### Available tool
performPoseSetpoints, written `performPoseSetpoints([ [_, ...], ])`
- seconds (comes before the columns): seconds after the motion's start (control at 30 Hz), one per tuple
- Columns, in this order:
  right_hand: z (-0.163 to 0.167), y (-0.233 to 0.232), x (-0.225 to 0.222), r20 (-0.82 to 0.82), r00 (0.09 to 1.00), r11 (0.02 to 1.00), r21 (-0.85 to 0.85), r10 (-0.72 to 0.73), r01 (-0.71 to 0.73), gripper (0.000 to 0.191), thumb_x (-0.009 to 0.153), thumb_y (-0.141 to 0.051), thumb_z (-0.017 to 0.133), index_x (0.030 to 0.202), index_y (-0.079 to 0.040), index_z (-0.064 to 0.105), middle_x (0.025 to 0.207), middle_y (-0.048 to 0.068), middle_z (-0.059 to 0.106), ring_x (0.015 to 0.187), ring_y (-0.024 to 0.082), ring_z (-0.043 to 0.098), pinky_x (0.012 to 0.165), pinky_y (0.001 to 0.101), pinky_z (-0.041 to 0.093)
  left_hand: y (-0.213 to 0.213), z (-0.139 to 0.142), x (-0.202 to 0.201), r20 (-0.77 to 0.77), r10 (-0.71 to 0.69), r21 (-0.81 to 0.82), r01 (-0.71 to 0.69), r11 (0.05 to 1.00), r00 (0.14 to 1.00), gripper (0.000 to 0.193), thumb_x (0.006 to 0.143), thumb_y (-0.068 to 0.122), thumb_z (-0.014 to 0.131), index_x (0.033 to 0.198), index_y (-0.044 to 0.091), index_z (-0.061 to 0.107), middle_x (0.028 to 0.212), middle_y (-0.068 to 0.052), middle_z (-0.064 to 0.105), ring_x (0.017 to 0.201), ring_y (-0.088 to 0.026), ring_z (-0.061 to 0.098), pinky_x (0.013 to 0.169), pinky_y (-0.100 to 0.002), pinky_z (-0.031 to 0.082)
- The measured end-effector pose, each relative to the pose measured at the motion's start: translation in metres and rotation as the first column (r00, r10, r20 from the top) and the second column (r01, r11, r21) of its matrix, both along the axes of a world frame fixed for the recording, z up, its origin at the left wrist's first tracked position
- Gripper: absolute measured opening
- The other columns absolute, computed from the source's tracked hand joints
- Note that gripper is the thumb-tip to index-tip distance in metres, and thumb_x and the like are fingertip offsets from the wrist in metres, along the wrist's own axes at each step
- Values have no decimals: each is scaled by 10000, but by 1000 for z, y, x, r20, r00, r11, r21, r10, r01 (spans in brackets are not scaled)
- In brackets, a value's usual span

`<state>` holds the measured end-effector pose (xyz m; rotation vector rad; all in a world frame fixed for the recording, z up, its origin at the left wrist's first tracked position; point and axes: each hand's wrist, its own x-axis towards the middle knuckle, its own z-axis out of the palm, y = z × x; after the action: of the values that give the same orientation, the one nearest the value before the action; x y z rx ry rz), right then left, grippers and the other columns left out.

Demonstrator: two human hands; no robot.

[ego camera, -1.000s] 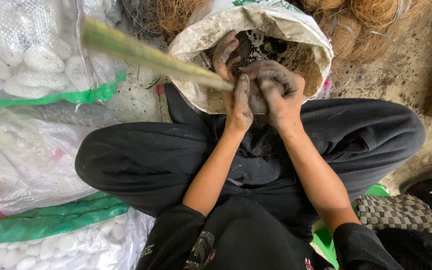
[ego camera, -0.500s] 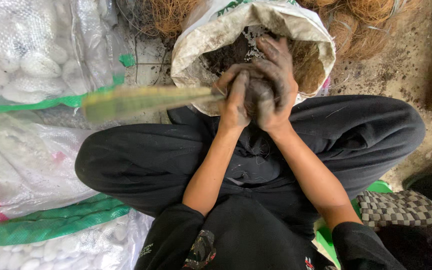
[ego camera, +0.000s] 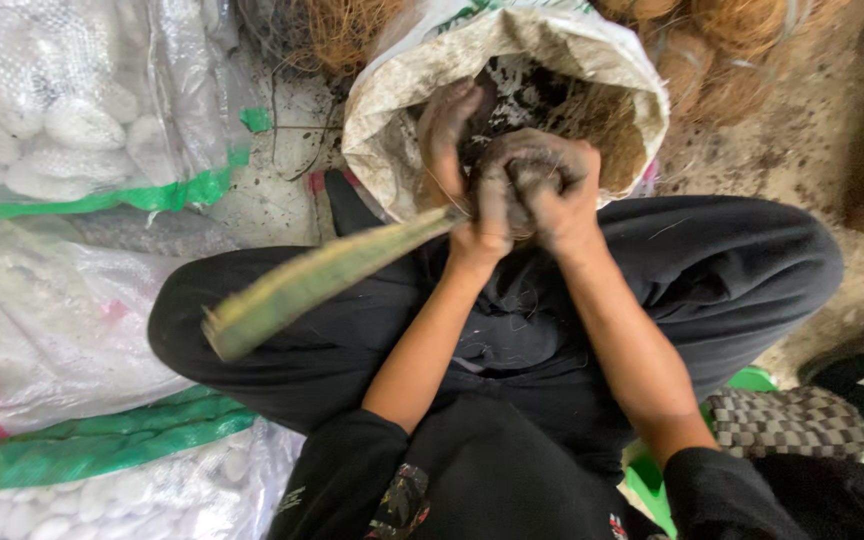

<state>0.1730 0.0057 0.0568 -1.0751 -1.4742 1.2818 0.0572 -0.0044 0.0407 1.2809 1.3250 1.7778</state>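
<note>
Between the crossed legs in black trousers, both soiled hands meet at the near rim of the woven sack [ego camera: 392, 130]. The left hand [ego camera: 472, 190] is clenched around the end of a flat green-yellow strip [ego camera: 322, 275] that slants back toward the left knee; the right hand [ego camera: 552, 185] is closed over a clump of dark fibre at the sack's mouth. Judging by the grip, loose fibre could spill over the rim onto the lap, or the stiff strip could slip and scrape a wrist. Along the left edge of the floor lie clear plastic bags [ego camera: 52, 120] of white oval pieces with green bands and a pink patch; brown husk bundles [ego camera: 732, 30] sit beyond the sack.
</note>
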Motion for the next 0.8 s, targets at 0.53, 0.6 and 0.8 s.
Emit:
performPoseSetpoints([
  [0.53,10,6,-27,-44,998,960,276,-36,47,623,1027,-637,561,1374,-119,568,1537,164,408,1487,397,364,1252,633,308,-14,-35,-5,803,-294,61,418,906,519,271,1146,310,541,1195,57,625,1148,-95,618,1077,-214,607,986,-378,512],
  [0.6,11,7,-25,-375,922,990,-134,-95,48,549,1001,-580,585,1384,-187,573,1520,50,474,1491,250,406,1284,512,341,-6,-29,-4,440,-235,-6,264,964,867,252,1144,328,518,1178,102,624,1190,-78,614,1110,-213,588,1043,-397,475],
  [0.8,2,-4,-10,-177,977,946,-320,-122,60,407,977,-276,564,1146,53,735,1025,159,709,896,252,627,831,344,519,-3,-11,-1,-146,55,22,-52,998,988,406,1062,429,489,1352,147,521,1428,-29,507,1381,-221,433,1238,-456,327],
])
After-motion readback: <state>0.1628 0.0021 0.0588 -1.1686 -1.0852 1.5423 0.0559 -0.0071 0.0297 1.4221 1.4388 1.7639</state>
